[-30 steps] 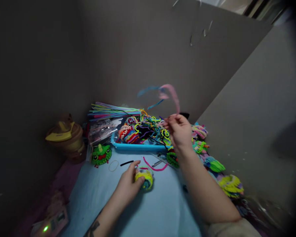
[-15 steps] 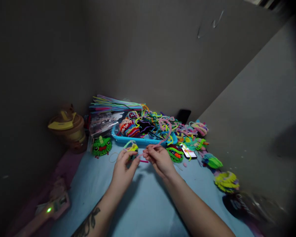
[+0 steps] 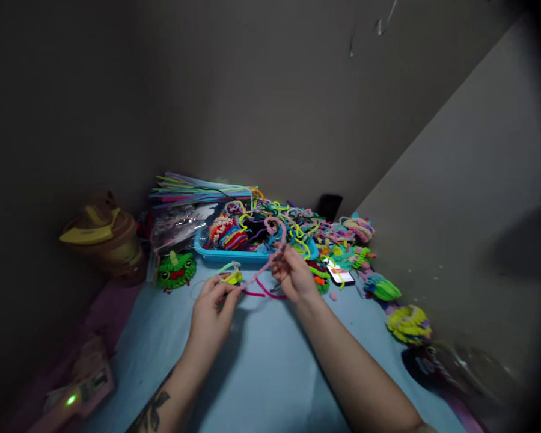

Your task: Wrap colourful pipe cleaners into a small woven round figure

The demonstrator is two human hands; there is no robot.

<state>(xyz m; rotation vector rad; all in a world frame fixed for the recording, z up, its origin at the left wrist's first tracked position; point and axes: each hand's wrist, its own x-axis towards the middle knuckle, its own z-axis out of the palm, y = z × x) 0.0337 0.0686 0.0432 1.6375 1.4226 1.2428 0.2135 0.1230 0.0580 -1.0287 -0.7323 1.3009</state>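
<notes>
A pink pipe cleaner (image 3: 262,273) runs between my two hands, its upper end curled over in a loop. My left hand (image 3: 214,304) pinches its lower end between thumb and fingers. Higher up, my right hand (image 3: 293,275) has its fingers closed around the same pipe cleaner. Behind my left fingertips shows a small yellow piece (image 3: 233,277) with a pale green strand; my hand partly hides it. Dark pink pipe cleaner pieces (image 3: 270,293) lie on the light blue cloth (image 3: 270,373) below and between the hands.
Beyond my hands stands a blue tray (image 3: 234,257) heaped with colourful pipe cleaners. Straight pipe cleaners (image 3: 202,191) lie behind it. A green frog-like figure (image 3: 175,270) sits left. At right are a lit phone (image 3: 340,273) and several fuzzy figures (image 3: 408,323). A brown pot (image 3: 110,246) stands far left.
My hands have moved apart, the right one rising along the pink pipe cleaner, so more of it shows between them. More dark pink shows below. The whole view has shifted slightly.
</notes>
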